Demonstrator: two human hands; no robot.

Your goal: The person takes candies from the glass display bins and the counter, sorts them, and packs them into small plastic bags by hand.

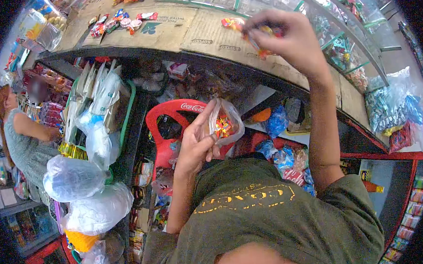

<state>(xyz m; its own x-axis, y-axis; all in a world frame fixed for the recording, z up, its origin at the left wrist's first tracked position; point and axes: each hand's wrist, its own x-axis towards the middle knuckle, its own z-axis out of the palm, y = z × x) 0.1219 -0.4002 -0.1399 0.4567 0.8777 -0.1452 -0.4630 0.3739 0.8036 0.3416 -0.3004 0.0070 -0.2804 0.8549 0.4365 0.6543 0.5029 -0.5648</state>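
My left hand (pixel 196 141) holds a clear plastic bag (pixel 233 121) open in front of my chest. Red and yellow wrapped candies (pixel 222 125) lie inside it. Over the cardboard-covered counter (pixel 206 35), my right hand (pixel 283 37) is curled, its thumb and fingers round some red and yellow candies (pixel 267 51); motion blurs them a little. Just left of those fingers, a few more red and yellow candies (pixel 233 23) lie on the cardboard. Farther left on the counter is a small pile of mixed wrapped candies (pixel 119 23).
Glass display cases (pixel 214 2) stand behind the counter. A red chair (pixel 161 151) is below its edge. Plastic bags (pixel 98 209) hang at left, near another person (pixel 25 134). Bagged goods (pixel 392 106) sit at the counter's right end.
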